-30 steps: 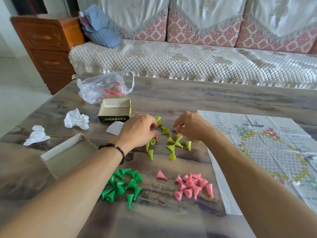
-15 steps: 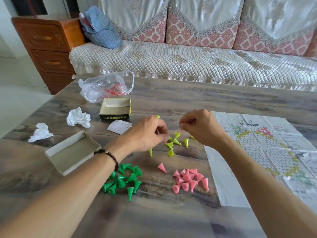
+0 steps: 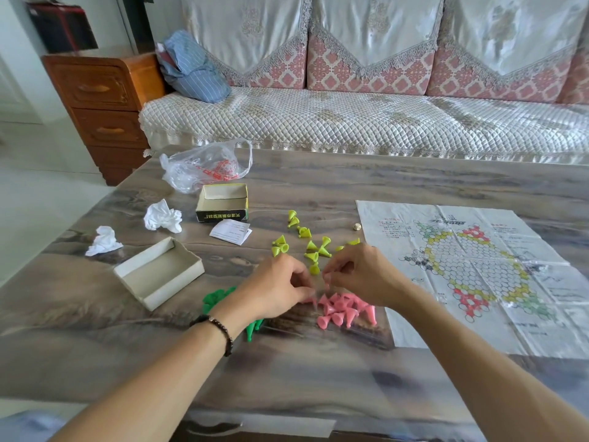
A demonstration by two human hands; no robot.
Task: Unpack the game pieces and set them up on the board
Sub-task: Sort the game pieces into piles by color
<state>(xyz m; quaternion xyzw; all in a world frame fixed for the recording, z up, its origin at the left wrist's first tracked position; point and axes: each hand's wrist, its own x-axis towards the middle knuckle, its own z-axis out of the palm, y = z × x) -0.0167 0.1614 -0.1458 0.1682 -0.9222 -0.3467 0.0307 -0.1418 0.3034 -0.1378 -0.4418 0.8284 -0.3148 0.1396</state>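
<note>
Both hands sit over the pink cones (image 3: 345, 309), a heap in the middle of the table (image 3: 318, 378), just off the board's (image 3: 478, 275) left edge. The left hand (image 3: 274, 293) has its fingers curled with the tips down at the left side of the heap; it looks like it's pinching a pink piece, but the blur there makes that hard to call, so I can't tell what it holds. The right hand (image 3: 360, 275) pinches something small and pink between thumb and forefinger just above the heap, and I'd guess it's one cone, though only a sliver shows.

The green cones (image 3: 220, 296) are mostly hidden under the left wrist, with a few poking out on either side of it. The yellow cones (image 3: 310, 247) lie scattered just beyond the hands toward the far edge, some partly behind the right knuckles.

The board is a creased paper sheet, flat at the right side of the table, with its right part cut off by the frame. A tiny die (image 3: 357, 227) sits just off its far left corner.

Toward the left edge there's an open tray (image 3: 159, 275), and farther back a small box (image 3: 222, 202) with a paper slip (image 3: 230, 231) just in front of it. There are also two crumpled tissues (image 3: 162, 217) and a plastic bag (image 3: 204, 167).
</note>
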